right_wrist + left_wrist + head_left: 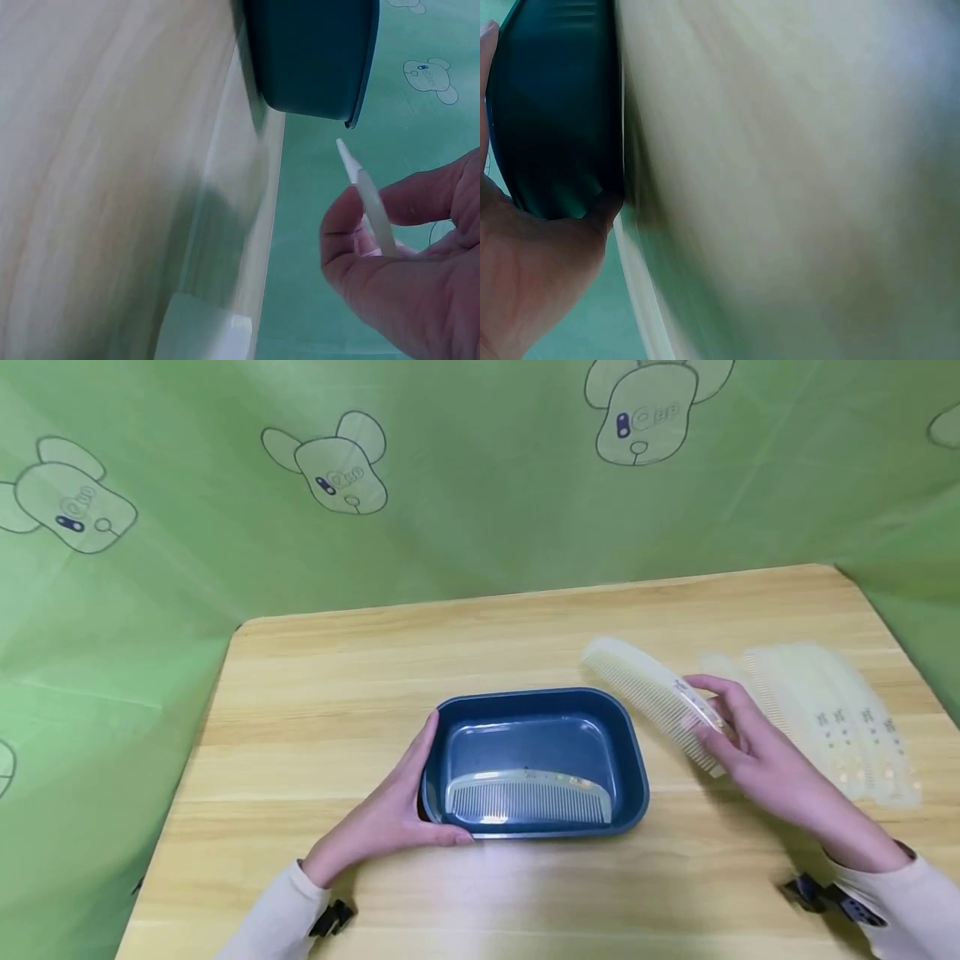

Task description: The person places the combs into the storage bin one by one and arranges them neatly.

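A blue rectangular plastic box [525,743] sits mid-table in the head view. Inside it, along the near side, lies a pale translucent comb [528,797]. My left hand [390,814] grips the box's left end, fingers along the left wall and thumb at the near edge; the left wrist view shows that hand [540,277] around the dark box wall [555,105]. Right of the box, my right hand [757,760] pinches another pale comb [637,685] above the table, its far end tilted toward the upper left. In the right wrist view, thumb and fingers hold this comb [373,214] edge-on.
Several similar combs [840,718] lie side by side, overlapping, at the table's right, partly behind my right hand. The wooden table [337,693] ends at a green cloth [480,527] printed with animal heads.
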Demonstrator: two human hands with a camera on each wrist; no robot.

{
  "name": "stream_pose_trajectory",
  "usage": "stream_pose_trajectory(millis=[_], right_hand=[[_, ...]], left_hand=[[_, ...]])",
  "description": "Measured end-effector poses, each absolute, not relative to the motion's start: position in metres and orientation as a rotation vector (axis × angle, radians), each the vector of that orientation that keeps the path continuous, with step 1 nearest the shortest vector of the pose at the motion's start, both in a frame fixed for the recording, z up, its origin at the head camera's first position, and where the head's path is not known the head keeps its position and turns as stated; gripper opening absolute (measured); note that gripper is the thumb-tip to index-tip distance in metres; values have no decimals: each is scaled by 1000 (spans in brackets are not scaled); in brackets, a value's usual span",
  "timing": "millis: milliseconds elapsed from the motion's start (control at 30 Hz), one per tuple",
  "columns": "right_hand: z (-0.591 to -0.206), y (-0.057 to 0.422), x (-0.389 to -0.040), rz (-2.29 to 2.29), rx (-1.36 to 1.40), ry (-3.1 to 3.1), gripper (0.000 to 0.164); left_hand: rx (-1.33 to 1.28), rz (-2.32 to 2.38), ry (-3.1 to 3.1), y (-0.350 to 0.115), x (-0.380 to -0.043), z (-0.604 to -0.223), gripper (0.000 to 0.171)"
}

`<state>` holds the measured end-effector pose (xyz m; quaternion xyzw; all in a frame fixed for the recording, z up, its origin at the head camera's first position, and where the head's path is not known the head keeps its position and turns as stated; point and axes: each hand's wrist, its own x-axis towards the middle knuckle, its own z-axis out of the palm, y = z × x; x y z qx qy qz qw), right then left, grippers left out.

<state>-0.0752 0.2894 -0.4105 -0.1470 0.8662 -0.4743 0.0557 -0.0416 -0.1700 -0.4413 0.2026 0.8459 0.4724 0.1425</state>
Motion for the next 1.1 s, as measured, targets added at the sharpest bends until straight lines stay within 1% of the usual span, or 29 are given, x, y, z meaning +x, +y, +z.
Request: stream_pose_trajectory(millis=[233,433,767,1100], right_hand=[[-406,281,-77,-1552,-521,2590,61],[-398,270,-77,-1530,-621,2568,60],[-396,253,-75,-1463,-778,2465,51],[-387,243,-71,-1359,-784,2463,47]], left_hand=[[572,1358,2450,-170,-40,-441,150],[569,1361,2442,-169,-41,-440,149],[592,1355,2448,-169,-41,-439,151],[588,1360,2443,-169,-42,-438,150]])
